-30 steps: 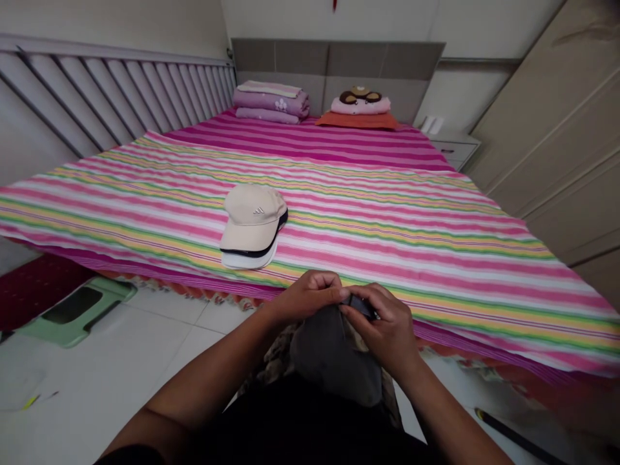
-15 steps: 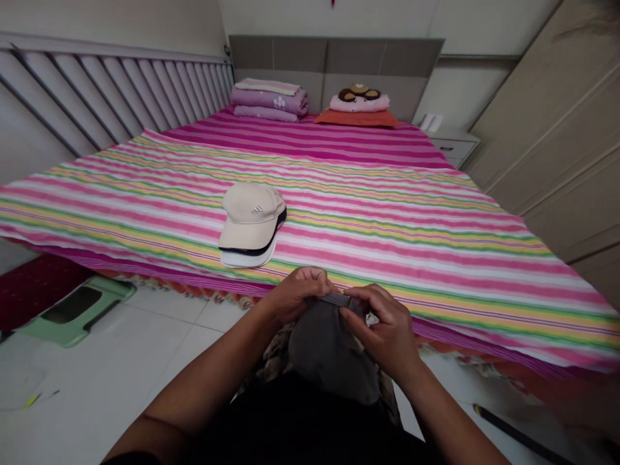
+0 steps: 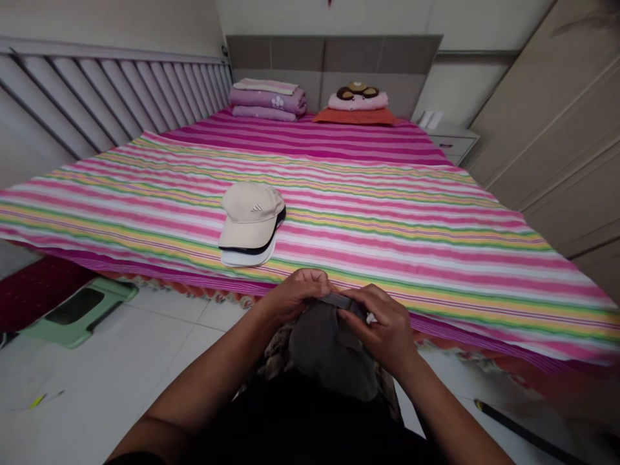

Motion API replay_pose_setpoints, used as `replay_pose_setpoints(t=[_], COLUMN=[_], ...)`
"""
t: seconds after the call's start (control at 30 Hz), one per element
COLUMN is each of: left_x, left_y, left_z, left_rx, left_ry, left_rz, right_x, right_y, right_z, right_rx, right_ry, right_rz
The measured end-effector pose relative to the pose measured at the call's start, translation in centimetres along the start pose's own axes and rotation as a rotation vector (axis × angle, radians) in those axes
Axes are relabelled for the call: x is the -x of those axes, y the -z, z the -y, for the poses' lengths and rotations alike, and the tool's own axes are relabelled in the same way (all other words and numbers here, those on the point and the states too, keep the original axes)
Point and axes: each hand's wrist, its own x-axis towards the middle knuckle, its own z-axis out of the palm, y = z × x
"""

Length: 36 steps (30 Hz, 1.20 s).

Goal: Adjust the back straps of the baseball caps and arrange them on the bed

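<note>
Beside a striped bedsheet [image 3: 387,245], your left hand [image 3: 295,296] and right hand [image 3: 380,323] grip the dark strap [image 3: 336,299] of a crumpled grey cap [image 3: 324,349] held at your lap, a beige cap [image 3: 250,216] lying farther out on the bed.

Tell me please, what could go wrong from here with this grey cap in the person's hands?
The narrow dark strap of the grey cap is pinched between the left hand and the right hand, so it might slip from the fingers. The cap might then drop onto the white floor tiles. The black rod lying on the floor at the lower right could also be a tripping risk if the person steps that way.
</note>
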Motion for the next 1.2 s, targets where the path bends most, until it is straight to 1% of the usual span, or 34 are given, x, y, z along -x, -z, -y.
replay_pose_setpoints(t=[0.2,0.4,0.57,0.63,0.7,0.77,0.87,0.93,1.03,1.13,1.2], left_x=[-0.02,-0.02,0.09,0.14,0.17,0.17,0.18,0.19,0.21,0.16,0.08], left_y=[0.16,0.39,0.24,0.19,0.2,0.26,0.36,0.35,0.25,0.14,0.12], left_z=[-0.09,0.08,-0.01,-0.12,-0.17,-0.13,0.05,0.17,0.28,0.28,0.25], left_rx=[0.02,0.074,-0.013,-0.072,-0.14,-0.203,-0.219,-0.174,-0.12,-0.089,-0.077], left_ry=[-0.006,-0.06,-0.063,-0.019,0.053,0.105,0.126,0.157,0.195,0.188,0.174], left_rz=[0.02,0.033,0.017,0.016,0.01,-0.006,-0.012,-0.005,0.012,0.069,0.086], right_x=[-0.04,0.01,0.04,0.06,0.09,0.13,0.12,0.04,-0.05,0.0,0.06], right_y=[0.03,0.05,-0.01,-0.08,-0.15,-0.19,-0.2,-0.21,-0.35,-0.62,-0.77], right_z=[0.14,0.05,0.08,0.03,-0.09,-0.26,-0.55,-0.7,-0.81,-0.78,-0.69], right_rx=[0.055,0.065,0.038,0.005,-0.056,-0.207,-0.642,-0.886,-1.038,-1.102,-1.114], right_ry=[0.013,-0.021,-0.052,-0.081,-0.148,-0.295,-0.642,-0.8,-0.875,-0.905,-0.9], right_rz=[0.018,0.036,0.065,0.087,0.098,0.114,0.178,0.198,0.164,0.137,0.121])
